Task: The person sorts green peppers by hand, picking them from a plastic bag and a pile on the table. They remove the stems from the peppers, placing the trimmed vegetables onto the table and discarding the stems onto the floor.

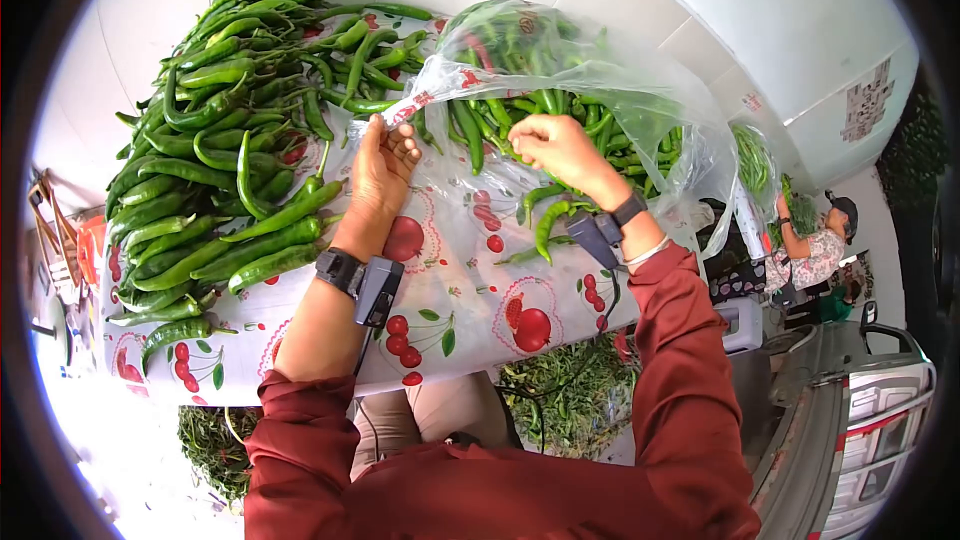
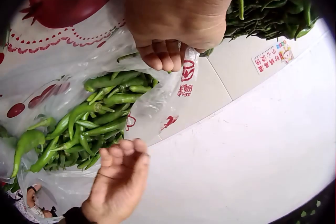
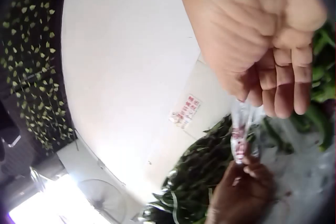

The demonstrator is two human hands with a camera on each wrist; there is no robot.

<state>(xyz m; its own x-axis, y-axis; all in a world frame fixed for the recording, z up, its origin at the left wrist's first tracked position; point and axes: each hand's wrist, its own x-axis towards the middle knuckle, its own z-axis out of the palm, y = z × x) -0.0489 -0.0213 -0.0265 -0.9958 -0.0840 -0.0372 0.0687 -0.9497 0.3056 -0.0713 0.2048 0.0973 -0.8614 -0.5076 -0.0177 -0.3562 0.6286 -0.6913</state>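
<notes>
The left hand [image 1: 380, 175] pinches the bag's [image 1: 650, 90] nine-o'clock edge, best held lightly taut; the right hand's [image 1: 570, 152] grip is unclear.

Likely produce stall, heaped peppers [image 1: 205, 155], vehicle [image 1: 868, 415]

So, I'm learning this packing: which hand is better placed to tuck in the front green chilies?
Right, probably: the right hand hovers beside those green chilies, while the left hand pinches the plastic bag.

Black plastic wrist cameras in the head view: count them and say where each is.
2. One black plastic camera is strapped near the bare left hand, the other near the bare right hand. Both show plainly.
</notes>
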